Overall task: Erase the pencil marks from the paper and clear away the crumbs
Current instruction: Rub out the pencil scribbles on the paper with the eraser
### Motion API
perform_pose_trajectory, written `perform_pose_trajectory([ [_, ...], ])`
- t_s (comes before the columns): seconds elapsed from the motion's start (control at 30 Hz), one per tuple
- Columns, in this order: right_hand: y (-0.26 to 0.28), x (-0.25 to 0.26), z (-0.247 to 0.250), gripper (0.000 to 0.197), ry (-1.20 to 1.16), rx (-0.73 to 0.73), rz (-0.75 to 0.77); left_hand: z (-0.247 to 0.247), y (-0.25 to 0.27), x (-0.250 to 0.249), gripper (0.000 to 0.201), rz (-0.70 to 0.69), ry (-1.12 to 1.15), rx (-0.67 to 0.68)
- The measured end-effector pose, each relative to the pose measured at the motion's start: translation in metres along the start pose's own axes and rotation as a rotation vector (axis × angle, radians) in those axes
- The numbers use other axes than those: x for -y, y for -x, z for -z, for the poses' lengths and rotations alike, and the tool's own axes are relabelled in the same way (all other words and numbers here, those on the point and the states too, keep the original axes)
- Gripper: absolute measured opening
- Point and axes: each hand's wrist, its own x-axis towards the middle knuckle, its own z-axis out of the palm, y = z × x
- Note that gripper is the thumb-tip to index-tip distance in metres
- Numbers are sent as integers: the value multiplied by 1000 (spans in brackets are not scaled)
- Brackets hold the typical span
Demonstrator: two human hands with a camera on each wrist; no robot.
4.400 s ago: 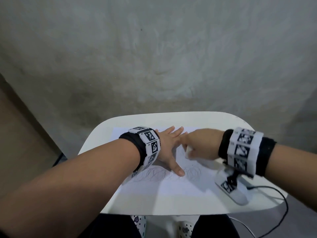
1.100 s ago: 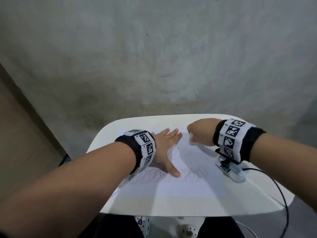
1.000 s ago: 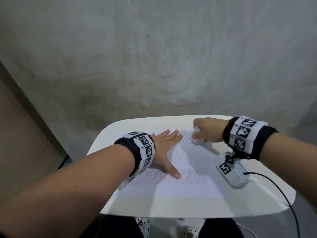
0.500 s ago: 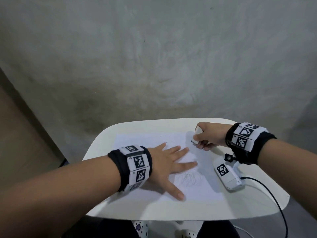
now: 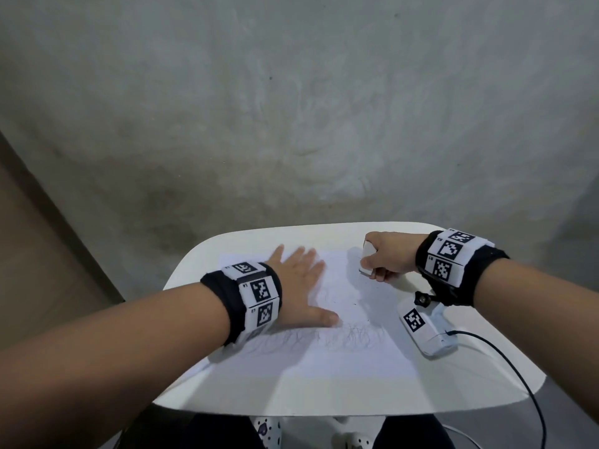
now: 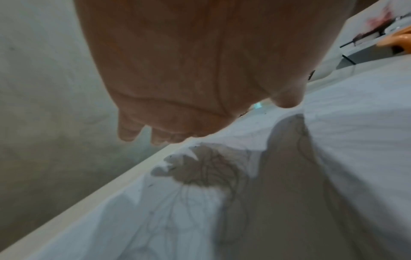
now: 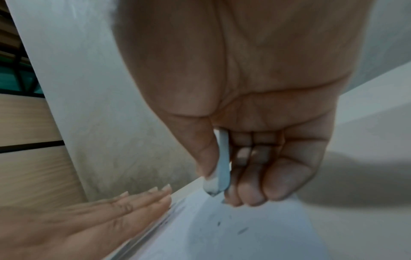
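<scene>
My left hand [image 5: 296, 280] lies flat, fingers straight and spread, on the upper left part of the paper [image 5: 324, 358], which sits mid-frame on the white table [image 5: 470, 377] in the head view. My right hand [image 5: 387, 257] is at the paper's upper right corner, thumb and curled fingers pinching the white eraser [image 5: 367, 261], its lower end at or just above the sheet; I cannot tell whether it touches.

Pencil marks [image 5: 353, 337] remain as looping scribbles across the lower middle of the paper, just below my left thumb and running left under the wrist. Dark crumbs [image 7: 241, 230] are scattered on the sheet below the eraser in the right wrist view. So I judge both the erasing and the clearing unfinished.

Risks as I see them: my left palm holds only the upper left, so a hard rub on the lower scribbles could drag, crease or tear the loose lower edge. My left forearm and wrist pass over the marks and could smear the graphite. The eraser's tip looks grey, and a dirty tip may smudge instead of lifting. Sweeping crumbs toward the right could push them under the wrist camera [image 5: 428, 328] and its cable [image 5: 505, 367] lying on the table.

Hard to read: the left wrist view is blurred, and my hand's shadow covers the scribbles there. My left arm hides the paper's lower left corner, so any marks there go unseen. The faint lines near the paper's centre are too pale to call marks or ghosts.
</scene>
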Motion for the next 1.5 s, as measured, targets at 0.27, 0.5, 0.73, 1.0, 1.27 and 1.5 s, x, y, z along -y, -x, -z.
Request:
perform_pose_trajectory([
  [0.27, -1, 0, 3, 10, -53, 48, -16, 1, 5, -14, 98, -152, -23, 31],
  [0.5, -3, -2, 4, 12, -48, 67, -2, -1, 7, -22, 92, -332, 18, 41],
  [0.73, 9, 4, 17, 11, 8, -5, 83, 18, -4, 22, 113, 30, 219, 41],
  [1.0, 25, 26, 13, 26, 856, -31, 197, 10, -14, 31, 129, 13, 239, 184],
  [1.27, 11, 28, -12, 22, 980, -1, 206, 6, -16, 28, 130, 28, 211, 193],
  [1.5, 11, 36, -15, 26, 1057, 52, 219, 6, -14, 27, 130, 31, 226, 193],
])
